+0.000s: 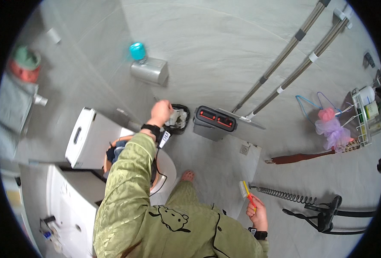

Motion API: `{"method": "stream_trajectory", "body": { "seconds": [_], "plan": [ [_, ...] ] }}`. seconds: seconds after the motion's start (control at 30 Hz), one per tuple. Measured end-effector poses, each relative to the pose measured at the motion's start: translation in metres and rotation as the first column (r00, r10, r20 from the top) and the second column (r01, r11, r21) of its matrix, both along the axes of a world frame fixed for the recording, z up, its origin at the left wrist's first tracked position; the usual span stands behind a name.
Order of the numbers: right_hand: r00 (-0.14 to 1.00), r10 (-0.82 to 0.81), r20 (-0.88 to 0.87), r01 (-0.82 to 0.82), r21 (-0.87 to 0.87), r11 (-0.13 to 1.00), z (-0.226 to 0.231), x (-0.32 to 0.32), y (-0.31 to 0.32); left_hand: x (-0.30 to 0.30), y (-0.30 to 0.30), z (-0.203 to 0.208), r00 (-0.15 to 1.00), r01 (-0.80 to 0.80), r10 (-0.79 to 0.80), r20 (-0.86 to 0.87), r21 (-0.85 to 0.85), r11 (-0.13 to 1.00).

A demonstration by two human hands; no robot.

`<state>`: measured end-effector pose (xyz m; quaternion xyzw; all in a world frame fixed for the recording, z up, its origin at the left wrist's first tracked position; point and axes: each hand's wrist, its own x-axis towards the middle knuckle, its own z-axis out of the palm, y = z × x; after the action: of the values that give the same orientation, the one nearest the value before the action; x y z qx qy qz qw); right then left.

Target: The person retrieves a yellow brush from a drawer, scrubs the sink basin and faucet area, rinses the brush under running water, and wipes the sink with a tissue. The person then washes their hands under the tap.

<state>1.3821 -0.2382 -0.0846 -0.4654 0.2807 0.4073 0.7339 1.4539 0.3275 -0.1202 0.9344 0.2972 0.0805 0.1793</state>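
My left hand (161,112) is stretched out over the near-left rim of a small black waste bin (185,127). Its fingers are closed, and whatever they may hold is hidden. Pale crumpled waste (179,118) fills the bin beside the fingertips. At the lower right, my right hand (258,213) is wrapped round the red and yellow handle of a scrubbing brush (247,192). The white bristles face left, and the brush head tilts up and away from me.
Right of the bin stands a grey mop bucket (212,124); two long poles (285,56) lean behind it. A toilet (167,170) bearing a bundle of clothes is under my left arm, with a washbasin (72,206) nearer. A coiled hose (285,194) hangs at right.
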Motion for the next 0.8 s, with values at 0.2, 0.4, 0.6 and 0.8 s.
{"method": "stream_trajectory", "body": {
  "seconds": [0.2, 0.4, 0.6, 0.8],
  "plan": [
    [0.971, 0.221, 0.091, -0.229, 0.087, 0.969, -0.014, -0.128, -0.055, -0.29, -0.143, -0.001, 0.983, -0.011, 0.1, 0.153, -0.498, 0.867],
    [0.912, 0.409, 0.045, -0.411, 0.075, 0.908, -0.01, -0.277, -0.074, -0.628, -0.249, -0.01, 0.977, -0.174, 0.215, 0.001, -0.584, 0.793],
    [0.706, 0.697, 0.128, -0.707, 0.076, 0.703, 0.01, -0.393, -0.005, -0.936, -0.317, -0.003, 0.662, -0.557, 0.75, 0.009, -0.663, 0.5],
    [0.4, 0.896, 0.194, -0.911, -0.023, 0.411, 0.033, -0.545, 0.139, -1.169, -0.363, -0.029, 0.219, -0.847, 0.907, 0.36, -0.391, 0.36]
  ]
}}
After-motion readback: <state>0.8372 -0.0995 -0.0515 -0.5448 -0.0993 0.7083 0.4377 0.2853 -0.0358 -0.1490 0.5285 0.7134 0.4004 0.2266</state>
